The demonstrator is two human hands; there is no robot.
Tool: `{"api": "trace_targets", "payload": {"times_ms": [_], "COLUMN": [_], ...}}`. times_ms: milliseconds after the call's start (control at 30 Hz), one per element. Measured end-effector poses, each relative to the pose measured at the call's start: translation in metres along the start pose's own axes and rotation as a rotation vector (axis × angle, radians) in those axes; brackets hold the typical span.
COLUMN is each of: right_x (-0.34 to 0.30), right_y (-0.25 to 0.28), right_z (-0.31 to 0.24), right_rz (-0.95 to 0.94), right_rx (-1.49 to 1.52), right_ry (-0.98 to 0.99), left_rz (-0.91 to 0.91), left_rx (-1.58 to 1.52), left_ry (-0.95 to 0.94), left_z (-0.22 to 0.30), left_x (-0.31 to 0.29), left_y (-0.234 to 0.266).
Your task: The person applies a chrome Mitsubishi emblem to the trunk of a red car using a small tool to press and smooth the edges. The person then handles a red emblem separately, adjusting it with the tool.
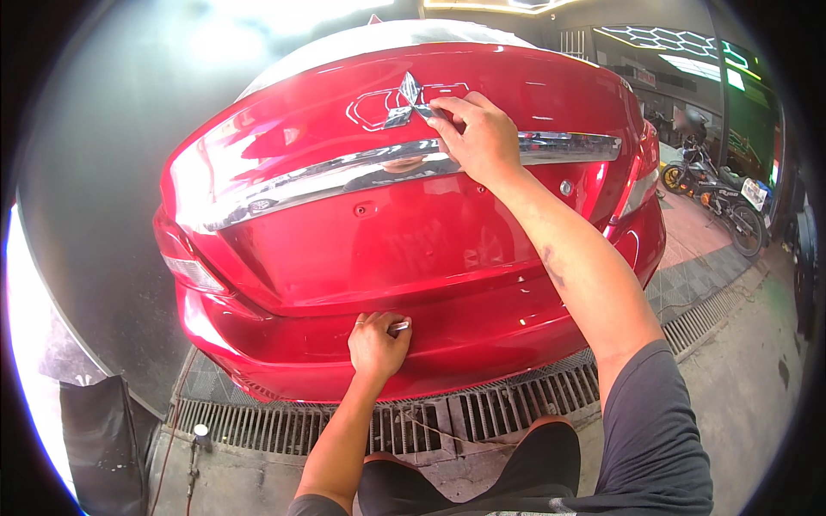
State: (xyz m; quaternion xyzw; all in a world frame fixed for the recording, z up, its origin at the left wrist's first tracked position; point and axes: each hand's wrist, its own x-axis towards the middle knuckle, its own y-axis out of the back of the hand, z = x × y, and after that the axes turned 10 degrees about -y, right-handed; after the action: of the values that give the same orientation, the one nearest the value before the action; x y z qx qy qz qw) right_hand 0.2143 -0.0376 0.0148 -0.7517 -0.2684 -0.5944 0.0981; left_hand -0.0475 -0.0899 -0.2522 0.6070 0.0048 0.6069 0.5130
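A red car's rear end (301, 275) fills the middle of the view, with a chrome three-diamond emblem (410, 90) on its trunk lid. At the emblem's lower right diamond, my right hand (482, 138) is closed in a pinch. Something small and dark shows at its fingertips; its kind cannot be made out. Below the emblem runs a chrome trim strip (301, 183), partly hidden by my right hand. Lower down, my left hand (379, 346) rests against the rear bumper (465, 340), its fingers curled around a small silvery piece (398, 327).
A slotted floor drain grate (533, 396) runs beneath the bumper. Parked motorcycles (723, 193) stand at the right. At the lower left are a dark draped sheet (99, 447) and a hose (191, 477) on the floor. A dark wall (95, 215) flanks the car's left.
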Motion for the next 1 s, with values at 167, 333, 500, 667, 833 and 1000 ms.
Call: {"api": "trace_targets", "payload": {"times_ms": [167,333,500,667,833,1000], "right_x": [0.0011,0.0000,-0.0009,-0.0006,-0.0008,-0.0014], "right_y": [0.0016,0.0041,0.0023,0.0003,-0.0025,0.0017], "right_z": [-0.0035,-0.0045,-0.0034,-0.0032,0.0019,0.0014], "right_rz": [-0.028,-0.030,-0.035,-0.023,-0.019,-0.002], "right_rx": [-0.007,0.000,0.024,0.013,0.036,0.015], "right_ry": [-0.029,-0.026,-0.042,-0.027,-0.023,-0.024], "left_rz": [-0.001,-0.018,0.001,0.012,-0.007,0.011], "left_rx": [0.010,0.007,0.001,0.010,0.012,0.015], "left_ry": [-0.004,-0.001,-0.018,-0.029,-0.017,-0.040], "left_z": [-0.0002,0.0015,0.0000,-0.0015,-0.0006,0.0009], "left_x": [-0.0015,-0.0007,-0.0020,-0.0027,-0.0023,-0.0005], "left_y": [0.0015,0.0017,0.0011,0.0006,0.0004,-0.0012]}}
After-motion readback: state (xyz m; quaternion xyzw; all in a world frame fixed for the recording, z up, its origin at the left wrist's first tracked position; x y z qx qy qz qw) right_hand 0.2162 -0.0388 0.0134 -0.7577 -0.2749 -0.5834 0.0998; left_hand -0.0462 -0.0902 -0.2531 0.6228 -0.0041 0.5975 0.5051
